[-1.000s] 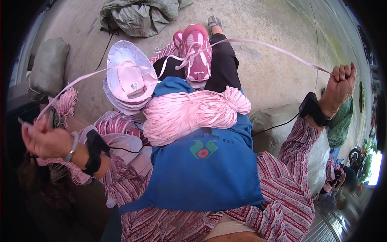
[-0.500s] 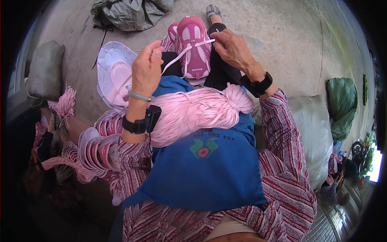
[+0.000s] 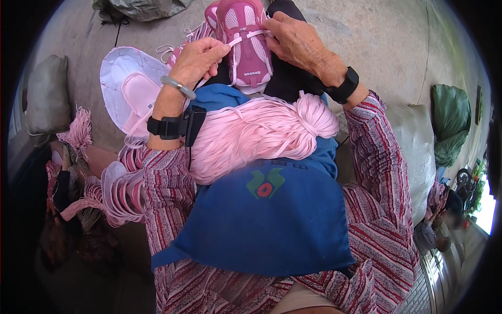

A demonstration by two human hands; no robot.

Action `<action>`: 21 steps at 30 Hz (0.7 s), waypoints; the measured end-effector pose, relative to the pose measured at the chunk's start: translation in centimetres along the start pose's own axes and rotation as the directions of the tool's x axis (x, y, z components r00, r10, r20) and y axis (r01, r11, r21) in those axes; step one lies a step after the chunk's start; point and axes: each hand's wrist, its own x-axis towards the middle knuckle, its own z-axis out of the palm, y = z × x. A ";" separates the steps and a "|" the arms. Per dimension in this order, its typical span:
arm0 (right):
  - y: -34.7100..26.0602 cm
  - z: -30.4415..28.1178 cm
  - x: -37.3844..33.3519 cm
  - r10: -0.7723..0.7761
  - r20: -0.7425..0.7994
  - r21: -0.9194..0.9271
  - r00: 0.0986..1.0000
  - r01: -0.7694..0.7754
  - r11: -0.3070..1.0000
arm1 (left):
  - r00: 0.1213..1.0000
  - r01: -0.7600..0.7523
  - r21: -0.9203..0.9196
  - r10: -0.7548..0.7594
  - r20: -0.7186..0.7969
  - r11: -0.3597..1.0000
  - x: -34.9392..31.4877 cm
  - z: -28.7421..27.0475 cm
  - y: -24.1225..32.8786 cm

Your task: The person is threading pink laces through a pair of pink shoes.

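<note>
A pink and white shoe upper [image 3: 251, 65] stands in front of my knees, its lacing side facing me. A pale pink shoelace [image 3: 238, 40] runs across it. Thumb and forefinger of my left hand [image 3: 201, 58] pinch the lace at the upper's left edge. On the opposite edge, my right hand [image 3: 298, 42] has its fingers closed around the lace, close against the mesh. A thick bundle of pink laces [image 3: 261, 128] lies across my lap on a blue apron [image 3: 266, 230], below both hands.
Another flat shoe upper with white lining [image 3: 125, 78] lies left of my wrist. Several stacked uppers [image 3: 123, 191] and hanging laces [image 3: 78, 131] are farther left. A grey sack [image 3: 47, 94] stands at the left; a white sack [image 3: 413, 141] and a green bag [image 3: 451, 125] are right.
Both hands have come closer together and down to the upper's edges. The lace, earlier stretched out rightward by my right hand, now lies across the upper. The view has shifted slightly.
</note>
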 end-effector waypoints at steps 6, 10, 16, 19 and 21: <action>0.8 0.7 1.0 -0.143 -0.023 0.000 0.989 0.143 0.990 | 0.990 -0.127 0.091 0.131 -0.044 0.988 0.6 -0.1 -0.2; 0.1 -0.7 2.5 -0.157 -0.220 0.015 0.963 0.164 0.986 | 0.667 -0.416 0.731 0.728 -0.159 0.541 2.3 -0.6 0.2; 3.4 1.5 2.7 -0.093 -0.079 0.087 0.993 0.099 0.991 | 0.652 -0.499 0.553 0.710 -0.268 0.667 3.0 0.8 1.5; 2.9 -0.4 0.8 0.045 -0.225 0.338 0.973 0.035 0.941 | 0.548 -0.832 -0.376 0.713 -0.437 0.408 1.6 0.8 1.8; 0.9 -2.1 -0.2 0.152 -0.153 0.450 0.977 -0.068 0.891 | 0.657 -0.584 -0.205 0.308 -0.689 0.786 -1.3 1.7 4.1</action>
